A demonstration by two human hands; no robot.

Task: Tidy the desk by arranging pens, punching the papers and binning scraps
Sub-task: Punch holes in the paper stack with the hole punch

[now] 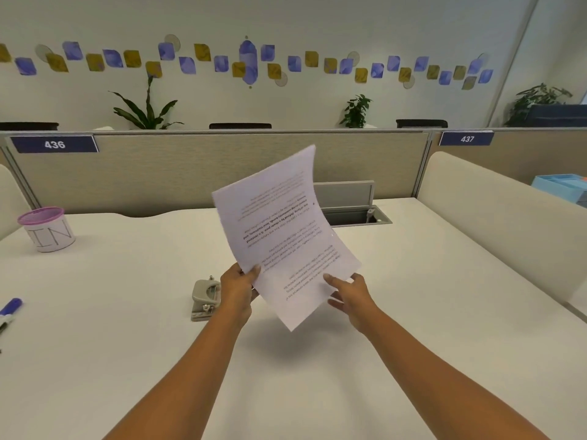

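Both hands are holding a thin sheaf of white printed paper sheets [286, 236] up above the white bench [127, 360], tilted away from the camera with the far corner curling back. The left hand [238, 287] is closing on the lower left edge, thumb on the printed face and the other fingers behind. The right hand [349, 293] is pinching the lower right edge in the same way, with the index finger lying on the page.

The sheaf is likely light and floppy: it is bowing under its own weight, so it should handle best gripped near one edge with both hands, and the sheets may slide out of line. The grey metal two-hole punch [205, 296] is sitting on the bench just beside the left hand, and squaring the edges before feeding them into its slot seems wise.

The text on the page is upside down and mostly too blurred to read. The pink mesh cup [46, 228] at far left is wearing a paper wrap lettered "IN", with any first letter hidden. Blue partition tags are reading "436" [54, 144] and "437" [467, 139]. A blue-capped marker [9, 308] is lying at the left edge of the bench.
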